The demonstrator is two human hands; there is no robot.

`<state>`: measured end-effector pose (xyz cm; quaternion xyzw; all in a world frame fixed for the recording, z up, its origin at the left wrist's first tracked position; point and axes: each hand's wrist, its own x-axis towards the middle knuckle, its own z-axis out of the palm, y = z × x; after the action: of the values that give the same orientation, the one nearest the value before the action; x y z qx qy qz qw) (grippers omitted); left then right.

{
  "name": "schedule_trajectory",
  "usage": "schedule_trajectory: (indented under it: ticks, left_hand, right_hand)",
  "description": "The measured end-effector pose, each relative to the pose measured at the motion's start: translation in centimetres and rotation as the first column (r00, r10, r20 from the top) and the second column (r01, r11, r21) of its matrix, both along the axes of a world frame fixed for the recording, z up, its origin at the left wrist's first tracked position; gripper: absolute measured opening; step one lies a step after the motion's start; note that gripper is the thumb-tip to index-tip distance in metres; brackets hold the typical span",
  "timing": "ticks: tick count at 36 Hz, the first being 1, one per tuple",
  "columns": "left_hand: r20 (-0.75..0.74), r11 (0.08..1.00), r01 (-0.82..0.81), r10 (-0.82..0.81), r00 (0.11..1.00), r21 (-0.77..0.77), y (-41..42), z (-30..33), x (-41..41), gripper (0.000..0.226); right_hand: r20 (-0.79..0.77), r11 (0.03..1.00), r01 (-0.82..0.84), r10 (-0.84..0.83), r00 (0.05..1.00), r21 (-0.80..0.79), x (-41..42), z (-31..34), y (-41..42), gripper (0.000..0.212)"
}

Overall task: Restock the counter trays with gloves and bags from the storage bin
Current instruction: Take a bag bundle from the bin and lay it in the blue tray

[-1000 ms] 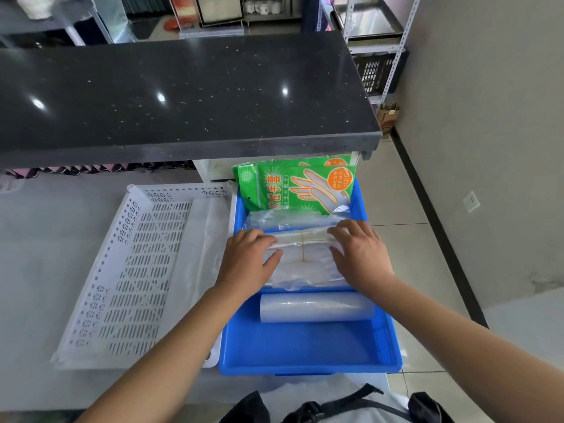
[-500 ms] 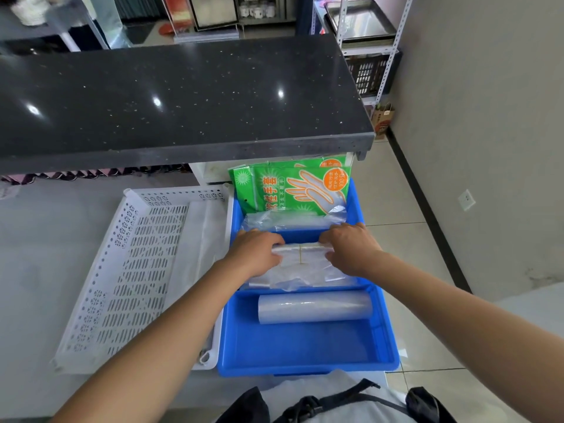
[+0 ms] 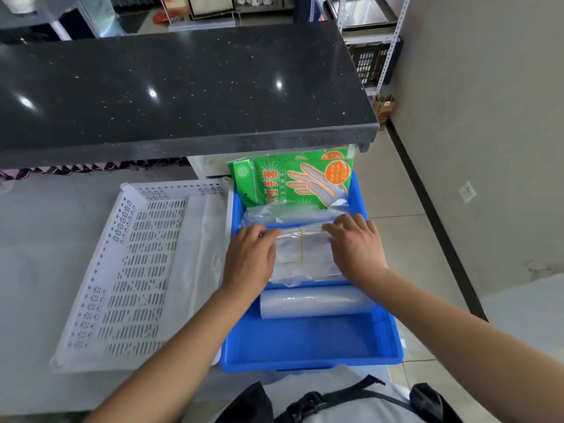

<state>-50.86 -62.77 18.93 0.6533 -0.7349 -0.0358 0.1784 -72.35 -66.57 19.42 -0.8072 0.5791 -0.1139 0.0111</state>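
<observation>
A blue tray (image 3: pixel 308 349) sits at the counter's right end. Inside it lies a flat bundle of clear plastic bags (image 3: pixel 300 254) tied with a rubber band. My left hand (image 3: pixel 248 259) presses on the bundle's left side and my right hand (image 3: pixel 355 248) on its right side, fingers flat over its edges. A roll of clear bags (image 3: pixel 316 303) lies just in front of the bundle. Green packs of disposable gloves (image 3: pixel 293 181) lean against the tray's far wall, with another clear bundle (image 3: pixel 287 212) below them.
A white perforated tray (image 3: pixel 122 270) stands left of the blue one, with a clear plastic sheet (image 3: pixel 198 254) along its right side. A black stone counter top (image 3: pixel 171 87) overhangs the far side. Tiled floor and a wall lie to the right.
Both hands stay on the tied bag bundle; they curled around its far edge half a second ago and now lie flatter over its sides. The bundle has barely shifted.
</observation>
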Motion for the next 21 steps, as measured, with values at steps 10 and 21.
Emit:
schedule_trajectory:
  ticks: [10,21]
  left_hand:
    - [-0.039,0.994,-0.03,0.026,0.999,-0.104,0.4,0.4,-0.3,0.038]
    - [-0.076,0.916,0.015,0.017,0.997,0.401,2.1,-1.6,-1.6,0.055]
  right_hand:
    - [0.108,0.995,0.048,-0.038,0.993,-0.087,0.5,0.1,0.5,0.038]
    - [0.184,0.989,-0.068,0.043,0.982,0.134,-0.6,-1.1,2.5,0.045]
